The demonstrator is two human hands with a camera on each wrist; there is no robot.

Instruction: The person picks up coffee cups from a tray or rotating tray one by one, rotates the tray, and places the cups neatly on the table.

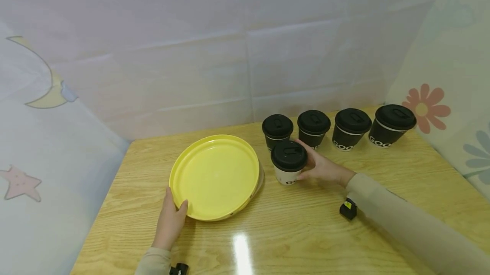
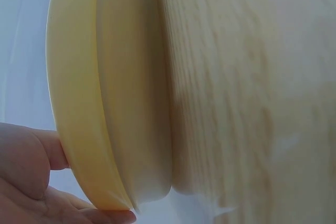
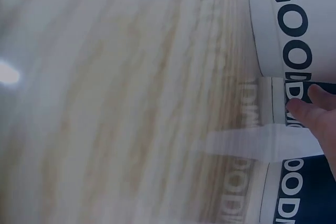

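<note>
A yellow round lid (image 1: 216,177) with a raised rim covers a pale round container (image 1: 262,178), its wall also visible under the yellow band in the left wrist view. My left hand (image 1: 171,219) holds the near-left edge of the lid, thumb and fingers at the rim. To the right, a white paper cup (image 1: 286,177) with a black lid stands upright on the table. My right hand (image 1: 321,166) is at the cup's right side, its fingers spread and partly hidden behind it. In the right wrist view the visible fingertips (image 3: 299,107) look slightly apart from the white cup.
Black-lidded dark cups stand in a row along the back of the wooden table (image 1: 306,232): one cup (image 1: 277,128) behind the white one, then a cup (image 1: 314,124), a cup (image 1: 350,130) and a cup (image 1: 391,126) toward the right. Fabric walls (image 1: 191,66) enclose the table.
</note>
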